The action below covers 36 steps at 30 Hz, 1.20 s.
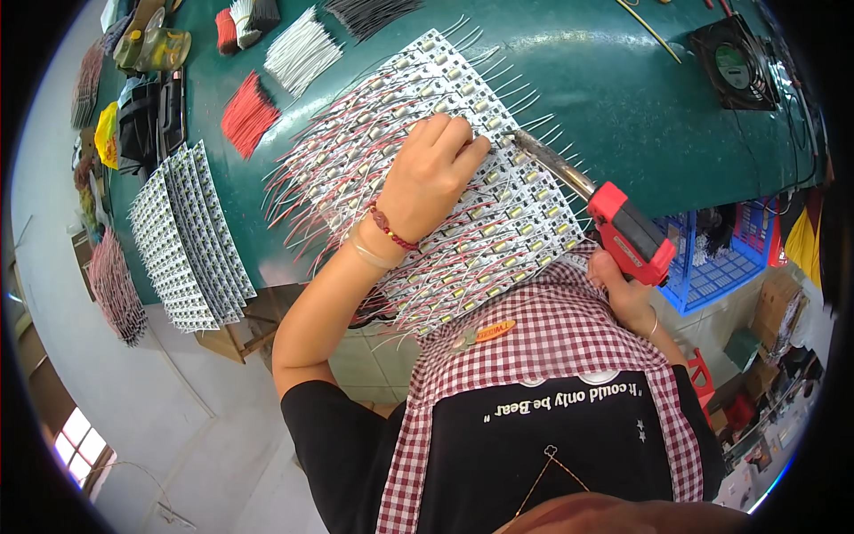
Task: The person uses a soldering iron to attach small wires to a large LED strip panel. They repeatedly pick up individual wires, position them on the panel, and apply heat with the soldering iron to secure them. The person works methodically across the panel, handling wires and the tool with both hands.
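A large white circuit board panel (543, 198) lies before me at the table's edge, close to my checked apron. It carries rows of small components, and many thin red and white wires stick out from it. My left hand (436, 169) rests over its upper middle with fingers curled and pinched together. Whatever is between those fingertips is too small to make out. My right hand (623, 294) grips a red and black soldering gun (633, 233). Its metal tip points left and reaches the panel just beside my left fingertips.
A stack of similar panels (182, 240) stands at the left. Bundles of red wires (250, 116) and white wires (304, 52) lie on the green table (614, 80). A black fan (734, 62) sits at the far right. Below the right edge is a blue crate (721, 271).
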Available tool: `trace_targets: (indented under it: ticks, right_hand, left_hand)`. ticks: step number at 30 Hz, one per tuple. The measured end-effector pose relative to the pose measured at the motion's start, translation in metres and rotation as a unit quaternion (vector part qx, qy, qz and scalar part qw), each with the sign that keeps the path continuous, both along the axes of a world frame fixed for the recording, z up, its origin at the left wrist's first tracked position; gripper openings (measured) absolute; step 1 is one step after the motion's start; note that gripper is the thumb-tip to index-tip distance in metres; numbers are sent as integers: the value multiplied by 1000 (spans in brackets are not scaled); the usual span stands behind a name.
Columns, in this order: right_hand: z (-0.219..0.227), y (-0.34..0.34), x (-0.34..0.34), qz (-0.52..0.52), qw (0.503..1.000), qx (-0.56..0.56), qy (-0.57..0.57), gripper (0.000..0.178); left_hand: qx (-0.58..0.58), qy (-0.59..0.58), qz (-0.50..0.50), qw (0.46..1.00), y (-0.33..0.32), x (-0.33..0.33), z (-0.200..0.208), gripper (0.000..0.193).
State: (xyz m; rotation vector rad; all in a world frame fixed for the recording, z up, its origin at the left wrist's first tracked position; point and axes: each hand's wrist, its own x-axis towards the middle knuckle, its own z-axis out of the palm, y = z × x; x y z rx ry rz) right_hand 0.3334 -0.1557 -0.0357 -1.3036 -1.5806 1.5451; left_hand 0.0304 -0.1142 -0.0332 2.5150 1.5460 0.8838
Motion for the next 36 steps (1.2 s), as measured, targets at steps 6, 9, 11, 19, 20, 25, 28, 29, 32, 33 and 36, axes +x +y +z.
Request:
trace_targets:
  ticks: [6, 9, 11, 19, 20, 25, 28, 29, 32, 33, 36]
  right_hand:
    - [-4, -2, 6, 17, 1000, -14, 7, 11]
    - [-11, -3, 18, 22, 997, -57, 39, 27]
    - [-8, -1, 18, 8, 993, -94, 72, 27]
    - [-23, -8, 35, 32, 998, -44, 19, 13]
    - [-23, -8, 34, 36, 999, -34, 11, 11]
    - [-25, -8, 40, 63, 995, -71, -5, 20]
    - [-26, -8, 40, 67, 994, -90, -10, 34]
    - [-26, -8, 38, 66, 994, -83, -18, 34]
    - [-25, -7, 34, 70, 995, -59, -36, 33]
    - [-26, -8, 34, 72, 995, -55, -37, 33]
    - [-26, -9, 33, 66, 996, -55, -13, 19]
  left_hand:
    - [8, 32, 6, 999, -1, 1, -2, 23]
    - [30, 74, 12, 997, 0, 3, 1, 22]
    - [47, 90, 8, 995, 0, 5, 3, 21]
    - [-9, 30, -11, 999, -6, 15, -4, 24]
    - [-11, 26, -10, 1000, -6, 15, -5, 24]
    - [-13, 31, -1, 999, -6, 18, -8, 26]
    - [-16, 30, 1, 999, -6, 18, -9, 26]
    - [-16, 28, 0, 999, -5, 19, -9, 26]
    - [-21, 44, -7, 999, -5, 18, -9, 22]
    - [-23, 52, -10, 998, -5, 17, -9, 20]
    - [-13, 51, -12, 999, -6, 16, -11, 21]
